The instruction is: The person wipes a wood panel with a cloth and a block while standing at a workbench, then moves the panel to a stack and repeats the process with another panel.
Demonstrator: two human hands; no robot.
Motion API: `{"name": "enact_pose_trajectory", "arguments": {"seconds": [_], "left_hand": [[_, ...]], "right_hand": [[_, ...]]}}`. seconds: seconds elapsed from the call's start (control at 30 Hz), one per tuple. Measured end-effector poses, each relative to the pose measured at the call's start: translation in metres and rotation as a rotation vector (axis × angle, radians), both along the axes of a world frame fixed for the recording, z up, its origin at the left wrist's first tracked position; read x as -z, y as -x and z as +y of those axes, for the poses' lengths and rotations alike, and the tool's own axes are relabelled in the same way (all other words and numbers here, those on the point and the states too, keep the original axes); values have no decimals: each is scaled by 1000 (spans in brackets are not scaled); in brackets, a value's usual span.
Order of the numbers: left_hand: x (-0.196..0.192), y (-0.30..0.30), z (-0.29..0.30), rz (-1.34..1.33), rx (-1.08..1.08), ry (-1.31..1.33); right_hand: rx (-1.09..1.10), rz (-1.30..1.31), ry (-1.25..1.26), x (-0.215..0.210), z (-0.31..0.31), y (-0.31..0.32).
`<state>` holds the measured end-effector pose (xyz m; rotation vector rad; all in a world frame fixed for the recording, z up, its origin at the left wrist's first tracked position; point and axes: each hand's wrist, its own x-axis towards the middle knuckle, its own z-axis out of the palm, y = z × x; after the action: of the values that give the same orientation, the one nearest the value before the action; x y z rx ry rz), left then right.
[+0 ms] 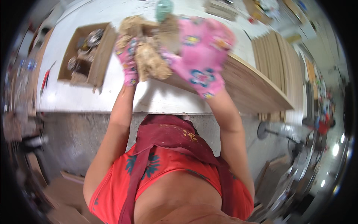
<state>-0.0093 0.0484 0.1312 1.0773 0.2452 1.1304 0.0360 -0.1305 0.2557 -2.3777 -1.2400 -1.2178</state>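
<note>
Both my hands wear pink gloves with a flower pattern. My left hand (128, 61) is against a tan, stained, crumpled cloth (151, 61) with finger-like lobes, and appears closed on it. Its fingertips are hidden. My right hand (205, 52) is smeared by motion, its back up and its thumb toward the cloth. A brownish, rough-looking piece (169, 35) shows beside its fingers, but I cannot tell whether they grip it. Under and beside my right hand lies a long wood-grain board (250, 84), slanting toward the near right of the white table (115, 100).
At the left stands an open cardboard box (102, 56) with crumpled wrapping inside. A red-handled tool (45, 79) lies near the left edge. Stacked brown panels (276, 63) stand at the right. A greenish clear bottle (164, 9) is at the far side; a fan (263, 130) stands below right.
</note>
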Motion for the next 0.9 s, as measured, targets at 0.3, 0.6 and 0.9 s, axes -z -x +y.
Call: {"name": "enact_pose_trajectory", "arguments": {"seconds": [0.3, 0.6, 0.9], "left_hand": [[67, 0, 52, 115, -186, -362], [84, 2, 74, 92, -73, -345], [59, -9, 62, 216, -208, -449]], "right_hand": [[196, 49, -55, -4, -75, 4], [681, 15, -263, 11, -291, 1], [383, 324, -1373, 76, -447, -52]]}}
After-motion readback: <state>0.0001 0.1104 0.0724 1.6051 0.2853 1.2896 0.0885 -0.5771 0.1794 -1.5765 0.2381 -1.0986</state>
